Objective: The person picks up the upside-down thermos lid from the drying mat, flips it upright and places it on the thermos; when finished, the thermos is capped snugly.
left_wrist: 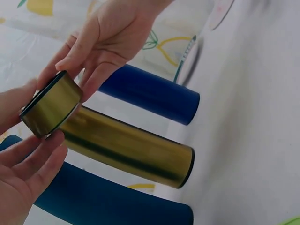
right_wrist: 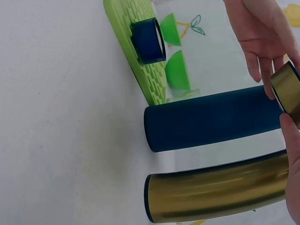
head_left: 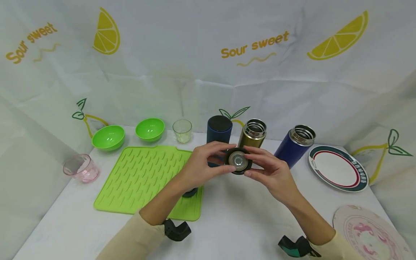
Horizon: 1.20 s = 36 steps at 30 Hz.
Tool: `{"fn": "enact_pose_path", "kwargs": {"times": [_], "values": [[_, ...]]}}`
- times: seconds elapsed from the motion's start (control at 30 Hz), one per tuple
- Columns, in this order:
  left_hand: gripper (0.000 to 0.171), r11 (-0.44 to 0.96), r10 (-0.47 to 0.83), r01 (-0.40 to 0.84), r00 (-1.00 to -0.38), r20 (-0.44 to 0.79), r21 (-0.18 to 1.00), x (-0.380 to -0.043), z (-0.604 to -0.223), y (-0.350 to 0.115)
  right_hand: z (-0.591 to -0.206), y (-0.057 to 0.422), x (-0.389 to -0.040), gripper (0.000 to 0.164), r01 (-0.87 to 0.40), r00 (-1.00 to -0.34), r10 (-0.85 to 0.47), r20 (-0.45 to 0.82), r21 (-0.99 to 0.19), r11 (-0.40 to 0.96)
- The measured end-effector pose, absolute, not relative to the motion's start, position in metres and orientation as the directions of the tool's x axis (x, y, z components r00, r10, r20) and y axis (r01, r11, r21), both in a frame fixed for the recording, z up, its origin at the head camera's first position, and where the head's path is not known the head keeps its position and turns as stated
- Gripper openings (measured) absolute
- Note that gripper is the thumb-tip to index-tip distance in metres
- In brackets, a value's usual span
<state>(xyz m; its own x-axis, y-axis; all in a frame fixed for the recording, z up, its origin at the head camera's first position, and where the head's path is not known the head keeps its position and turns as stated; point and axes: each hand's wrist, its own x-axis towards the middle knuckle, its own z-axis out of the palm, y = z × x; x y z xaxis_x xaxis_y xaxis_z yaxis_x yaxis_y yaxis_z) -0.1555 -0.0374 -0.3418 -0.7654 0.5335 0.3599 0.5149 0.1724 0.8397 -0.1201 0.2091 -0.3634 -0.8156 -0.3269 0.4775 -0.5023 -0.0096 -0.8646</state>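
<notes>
Head view: left hand (head_left: 204, 163) and right hand (head_left: 272, 169) are pinching the gold lid (head_left: 238, 161) by its rim, fingers just in front of the open gold bottle (head_left: 253, 135), probably so the lid's underside is showing.

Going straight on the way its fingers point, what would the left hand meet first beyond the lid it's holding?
Most likely the right hand, whose fingertips grip the gold lid opposite the left hand; exact depth is hard to judge.
</notes>
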Motion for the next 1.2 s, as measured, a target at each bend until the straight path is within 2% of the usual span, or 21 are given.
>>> {"fn": "enact_pose_path", "kwargs": {"times": [0.13, 0.37, 0.7, 0.9, 1.03, 1.2], "values": [[0.042, 0.181, 0.488, 0.413, -0.825, 0.283, 0.892, -0.1557, -0.3396, -0.0365, -0.3632, 0.2088, -0.12, 0.044, -0.492, -0.821, -0.325, 0.47, -0.871, -0.018], [0.036, 0.172, 0.458, 0.375, -0.849, 0.263, 0.911, -0.1558, -0.3399, -0.0367, -0.3639, 0.2061, -0.1208, 0.045, -0.507, -0.809, -0.33, 0.486, -0.862, -0.025], [0.032, 0.144, 0.445, 0.433, -0.832, 0.332, 0.89, -0.1533, -0.3414, -0.0404, -0.3621, 0.2026, -0.1209, 0.04, -0.529, -0.807, -0.312, 0.501, -0.848, 0.008], [0.031, 0.133, 0.44, 0.458, -0.822, 0.362, 0.879, -0.1532, -0.3416, -0.0419, -0.3615, 0.2001, -0.1238, 0.045, -0.539, -0.801, -0.313, 0.511, -0.842, 0.002], [0.029, 0.101, 0.434, 0.478, -0.811, 0.394, 0.873, -0.1537, -0.342, -0.0407, -0.3607, 0.2, -0.1244, 0.048, -0.51, -0.827, -0.299, 0.476, -0.859, 0.044], [0.026, 0.053, 0.442, 0.491, -0.793, 0.42, 0.87, -0.1539, -0.3429, -0.0388, -0.3607, 0.2016, -0.1222, 0.045, -0.429, -0.877, -0.288, 0.385, -0.897, 0.106]]}}
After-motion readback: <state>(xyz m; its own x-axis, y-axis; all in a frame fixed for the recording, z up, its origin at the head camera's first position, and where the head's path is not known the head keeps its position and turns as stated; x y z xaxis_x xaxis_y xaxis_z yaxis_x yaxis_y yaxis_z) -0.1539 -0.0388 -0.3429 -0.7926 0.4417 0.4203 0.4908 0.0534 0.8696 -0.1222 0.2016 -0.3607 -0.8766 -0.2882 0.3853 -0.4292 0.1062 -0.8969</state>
